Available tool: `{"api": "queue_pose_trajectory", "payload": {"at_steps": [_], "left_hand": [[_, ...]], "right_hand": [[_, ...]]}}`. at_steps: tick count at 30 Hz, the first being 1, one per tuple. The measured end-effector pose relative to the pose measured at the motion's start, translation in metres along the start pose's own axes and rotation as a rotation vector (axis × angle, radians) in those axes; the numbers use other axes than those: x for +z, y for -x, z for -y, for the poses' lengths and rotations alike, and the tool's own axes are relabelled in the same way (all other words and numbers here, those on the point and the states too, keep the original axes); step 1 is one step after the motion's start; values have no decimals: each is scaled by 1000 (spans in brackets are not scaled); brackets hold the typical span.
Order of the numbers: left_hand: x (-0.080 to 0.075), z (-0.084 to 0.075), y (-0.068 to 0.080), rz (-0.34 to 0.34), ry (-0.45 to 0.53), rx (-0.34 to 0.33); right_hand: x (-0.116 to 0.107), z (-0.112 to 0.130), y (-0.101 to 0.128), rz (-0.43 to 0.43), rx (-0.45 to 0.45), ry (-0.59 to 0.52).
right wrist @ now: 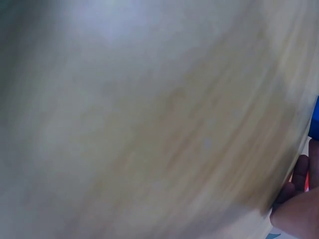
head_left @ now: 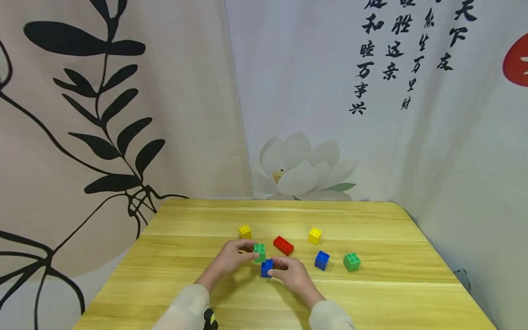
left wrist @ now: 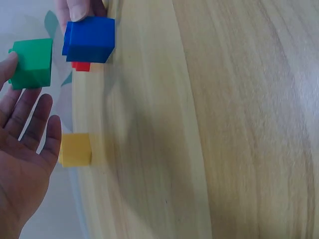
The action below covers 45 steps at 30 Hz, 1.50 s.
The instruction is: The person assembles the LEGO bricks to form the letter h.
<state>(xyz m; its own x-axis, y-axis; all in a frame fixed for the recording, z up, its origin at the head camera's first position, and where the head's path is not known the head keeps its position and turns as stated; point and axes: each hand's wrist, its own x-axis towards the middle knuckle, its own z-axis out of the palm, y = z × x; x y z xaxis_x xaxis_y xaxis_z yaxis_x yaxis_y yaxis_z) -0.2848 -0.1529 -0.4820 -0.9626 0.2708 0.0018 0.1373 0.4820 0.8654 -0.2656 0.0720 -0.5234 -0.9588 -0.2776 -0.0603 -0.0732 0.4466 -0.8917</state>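
My left hand pinches a green block between thumb and fingers, studs facing up and back in the head view. In the left wrist view that green block is raised, the other fingers spread below it. Close by on the right, my right hand pinches a blue block. From the left wrist this blue block appears beside the green one, with a gap between them. Only a corner of the blue block and part of the right hand show in the right wrist view.
Behind the hands on the wooden table lie a yellow block and a long red block. To the right are another yellow block, a second blue block and a second green block. A printed curtain hangs behind.
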Motion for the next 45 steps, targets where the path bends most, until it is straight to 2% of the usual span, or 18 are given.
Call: {"api": "queue_pose_trajectory", "payload": {"at_steps": [16,28,37,45], "left_hand": [[9,-4,-1,86,-21,33],[12,-2,-3,104,-34,36],[14,4,-1,84,2,20],[15,1,-2,124,-28,74]], "right_hand": [[0,0,-1,-20,-9,2],[0,-1,-1,-15,-9,5],[3,-2,-1,-17,-16,4],[1,0,-2,-8,-23,17]]}}
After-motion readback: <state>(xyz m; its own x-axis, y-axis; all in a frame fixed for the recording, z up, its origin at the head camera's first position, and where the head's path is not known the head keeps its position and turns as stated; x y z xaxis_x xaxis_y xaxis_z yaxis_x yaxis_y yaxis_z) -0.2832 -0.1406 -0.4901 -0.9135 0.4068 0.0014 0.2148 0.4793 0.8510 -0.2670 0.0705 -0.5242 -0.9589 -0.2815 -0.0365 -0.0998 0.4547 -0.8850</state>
